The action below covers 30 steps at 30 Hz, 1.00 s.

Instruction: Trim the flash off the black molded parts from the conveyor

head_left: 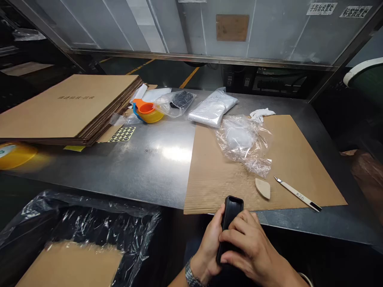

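Between your two hands you have a black, elongated, hollow part point(229, 213), open at its upper end, tilted lengthwise away from you, just off the table's near edge.

Head-worn camera looks forward and down over the workbench point(143, 159).

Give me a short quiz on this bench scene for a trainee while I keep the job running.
1. True or false: the beige pad lies beside the knife without touching it.
2. Nearest the sticker sheet is the:
A. glove
B. cardboard stack
C. knife
3. Fill in: the left hand and right hand are both on a hollow piece coloured ____.

Key: 1 true; 2 B; 3 black
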{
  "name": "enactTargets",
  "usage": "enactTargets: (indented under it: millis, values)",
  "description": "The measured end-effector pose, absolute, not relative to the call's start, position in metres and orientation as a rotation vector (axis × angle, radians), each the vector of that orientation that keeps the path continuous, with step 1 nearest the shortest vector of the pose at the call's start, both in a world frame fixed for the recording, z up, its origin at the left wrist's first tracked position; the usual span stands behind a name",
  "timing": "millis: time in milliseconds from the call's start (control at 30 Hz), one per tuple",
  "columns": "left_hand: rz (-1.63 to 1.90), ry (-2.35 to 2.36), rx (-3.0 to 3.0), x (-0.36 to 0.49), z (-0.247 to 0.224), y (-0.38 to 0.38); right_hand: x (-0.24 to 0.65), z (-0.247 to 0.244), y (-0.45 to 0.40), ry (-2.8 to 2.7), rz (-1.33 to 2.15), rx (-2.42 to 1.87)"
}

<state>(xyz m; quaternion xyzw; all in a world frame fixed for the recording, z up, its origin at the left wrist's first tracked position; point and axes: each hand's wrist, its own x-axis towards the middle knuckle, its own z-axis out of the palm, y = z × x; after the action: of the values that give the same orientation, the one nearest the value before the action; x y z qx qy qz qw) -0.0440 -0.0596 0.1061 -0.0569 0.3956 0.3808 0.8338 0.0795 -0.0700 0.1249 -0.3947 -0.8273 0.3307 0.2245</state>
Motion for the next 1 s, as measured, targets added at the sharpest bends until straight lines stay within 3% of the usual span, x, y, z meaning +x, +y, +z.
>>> enactTargets:
  millis: [133, 467, 767, 1000]
  values:
    - [0.75, 0.809, -0.098, -0.041, 0.107, -0.063, 0.083, 0.129, -0.064, -2.286, 1.029, -1.145]
    - [0.442, 0.981, 0.132, -0.041, 0.099, -0.078, 0.111, 0.129, -0.031, -2.155, 0.929, -1.208]
    - [0.4, 0.995, 0.125, -0.042, 0.097, -0.082, 0.113, 0.128, -0.022, -2.112, 1.079, -1.138]
    - [0.583, 0.983, 0.115, -0.05, 0.097, -0.072, 0.115, 0.116, -0.047, -1.771, 1.151, -1.423]
